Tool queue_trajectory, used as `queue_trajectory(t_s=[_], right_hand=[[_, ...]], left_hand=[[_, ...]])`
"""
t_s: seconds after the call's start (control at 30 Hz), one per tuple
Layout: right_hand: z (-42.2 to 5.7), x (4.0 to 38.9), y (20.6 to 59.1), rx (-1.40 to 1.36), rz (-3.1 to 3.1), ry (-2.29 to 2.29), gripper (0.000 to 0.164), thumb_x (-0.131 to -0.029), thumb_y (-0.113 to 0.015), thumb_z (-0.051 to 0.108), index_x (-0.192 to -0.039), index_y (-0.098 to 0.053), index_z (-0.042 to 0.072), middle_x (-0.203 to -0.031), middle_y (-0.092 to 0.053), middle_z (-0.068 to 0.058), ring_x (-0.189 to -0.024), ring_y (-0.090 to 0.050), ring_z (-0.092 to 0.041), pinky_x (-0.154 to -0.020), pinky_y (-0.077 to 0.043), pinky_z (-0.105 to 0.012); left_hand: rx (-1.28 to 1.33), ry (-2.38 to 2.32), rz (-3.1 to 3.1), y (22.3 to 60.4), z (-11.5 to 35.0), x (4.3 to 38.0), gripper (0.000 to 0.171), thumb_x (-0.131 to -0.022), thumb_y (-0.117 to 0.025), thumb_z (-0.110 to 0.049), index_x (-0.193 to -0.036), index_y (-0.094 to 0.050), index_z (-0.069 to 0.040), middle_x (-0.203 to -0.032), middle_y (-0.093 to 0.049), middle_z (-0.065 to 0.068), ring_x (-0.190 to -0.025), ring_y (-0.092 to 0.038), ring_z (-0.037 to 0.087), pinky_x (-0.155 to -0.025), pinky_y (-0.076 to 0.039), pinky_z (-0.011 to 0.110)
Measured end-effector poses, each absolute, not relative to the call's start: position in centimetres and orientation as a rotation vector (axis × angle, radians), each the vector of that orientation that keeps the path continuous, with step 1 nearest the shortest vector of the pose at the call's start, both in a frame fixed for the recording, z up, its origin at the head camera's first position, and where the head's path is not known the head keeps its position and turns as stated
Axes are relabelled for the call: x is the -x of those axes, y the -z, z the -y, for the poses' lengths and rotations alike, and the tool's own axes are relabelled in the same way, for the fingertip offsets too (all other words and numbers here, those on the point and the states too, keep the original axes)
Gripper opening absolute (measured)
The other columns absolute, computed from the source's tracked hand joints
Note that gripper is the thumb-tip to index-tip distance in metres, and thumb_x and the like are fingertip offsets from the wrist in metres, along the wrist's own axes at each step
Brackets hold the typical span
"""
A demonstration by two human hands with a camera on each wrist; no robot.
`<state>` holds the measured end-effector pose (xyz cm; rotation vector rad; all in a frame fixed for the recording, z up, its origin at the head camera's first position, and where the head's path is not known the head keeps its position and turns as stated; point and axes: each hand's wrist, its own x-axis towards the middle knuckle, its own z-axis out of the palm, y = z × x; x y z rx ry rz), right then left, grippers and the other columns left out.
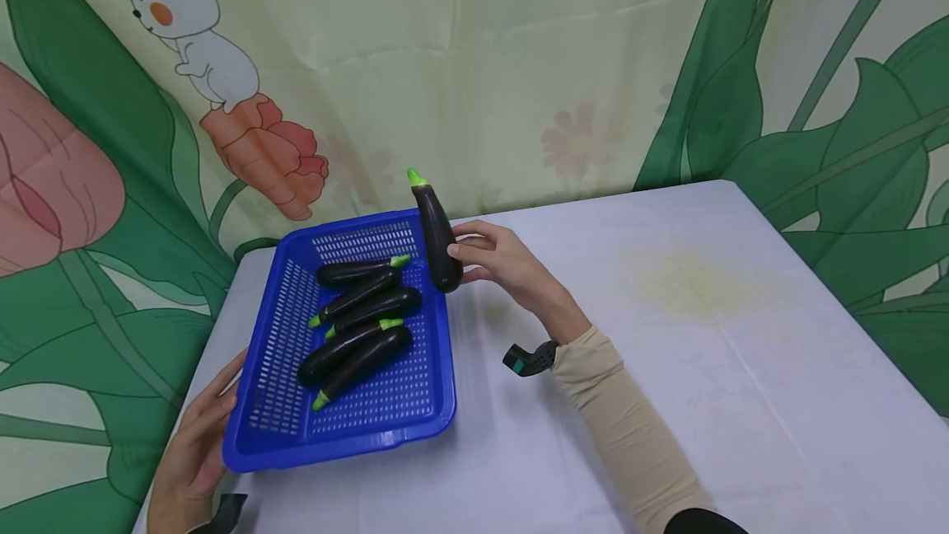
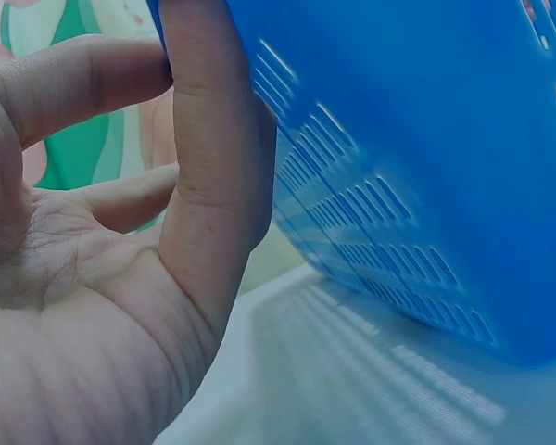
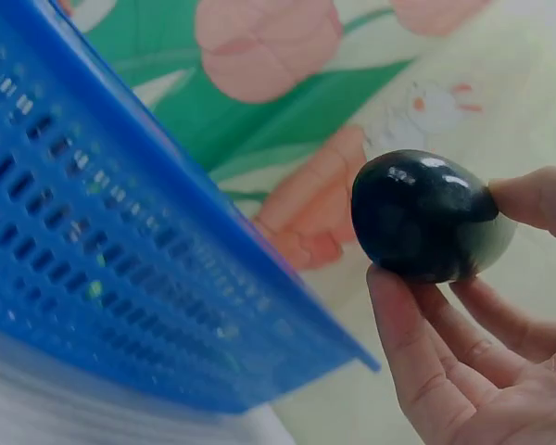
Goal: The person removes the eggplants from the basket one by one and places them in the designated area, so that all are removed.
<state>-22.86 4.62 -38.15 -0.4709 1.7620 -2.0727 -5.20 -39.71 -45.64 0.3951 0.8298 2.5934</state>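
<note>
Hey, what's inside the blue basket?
Five eggplants lie in the basket; a sixth is in the right grip. The basket floor directly beneath the five is covered from view.

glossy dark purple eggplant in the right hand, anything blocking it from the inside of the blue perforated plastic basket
Nothing visible: the right hand holds the eggplant above the right rim of the basket, and the five dark purple eggplants inside lie left of it.

The right hand point(image 1: 500, 262) is gripping one dark eggplant point(image 1: 436, 229), its green cap pointing away, by the far right corner of a blue basket point(image 1: 348, 447); five more eggplants point(image 1: 381, 309) are lying inside, the left hand point(image 1: 196, 443) is touching the basket's left side, and a rabbit-printed backdrop point(image 1: 474, 64) is hanging behind the white table point(image 1: 593, 270)
</note>
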Motion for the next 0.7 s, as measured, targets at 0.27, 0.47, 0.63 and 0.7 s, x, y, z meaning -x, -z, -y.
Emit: queue_trajectory(t_s=[0.27, 0.47, 0.63, 0.7], right_hand=[[-5.9, 24.1, 39.4, 0.333, -1.773, 2.101, 0.037, -0.1, -0.065, 0.012, -0.133, -0.058, -0.004, -0.1, -0.077, -0.006, -0.087, -0.075, -0.016, -0.085, -0.064, -0.037], [-6.4, 24.6, 40.4, 0.187, -1.823, 2.05, 0.037, -0.1, -0.067, 0.013, -0.131, -0.058, -0.004, -0.104, -0.076, -0.011, -0.088, -0.076, -0.016, -0.087, -0.064, -0.039], [-6.7, 25.1, 41.4, 0.111, -1.859, 1.993, 0.041, -0.1, -0.069, 0.015, -0.134, -0.056, -0.004, -0.11, -0.075, -0.016, -0.089, -0.077, -0.017, -0.092, -0.063, -0.047], [-6.7, 25.2, 41.8, 0.091, -1.865, 1.979, 0.043, -0.1, -0.069, 0.015, -0.135, -0.055, -0.005, -0.11, -0.075, -0.016, -0.089, -0.077, -0.017, -0.094, -0.062, -0.049]], left_hand=[[-0.403, -2.593, -0.832, 45.6, 39.7, 5.3, 0.069, -0.106, -0.002, 0.004, -0.163, -0.037, -0.014, -0.159, -0.052, 0.014, -0.141, -0.058, 0.031, -0.106, -0.056, 0.045], [-0.405, -2.587, -0.807, 45.4, 39.6, 5.2, 0.068, -0.107, -0.002, 0.004, -0.164, -0.035, -0.015, -0.16, -0.05, 0.013, -0.141, -0.057, 0.031, -0.108, -0.055, 0.045], [-0.412, -2.586, -0.775, 45.4, 39.6, 5.1, 0.069, -0.107, 0.0, 0.003, -0.164, -0.034, -0.015, -0.162, -0.049, 0.013, -0.143, -0.055, 0.031, -0.11, -0.054, 0.045], [-0.409, -2.583, -0.773, 45.4, 39.6, 5.1, 0.069, -0.107, 0.0, 0.003, -0.164, -0.034, -0.015, -0.162, -0.048, 0.013, -0.144, -0.055, 0.031, -0.11, -0.053, 0.045]])
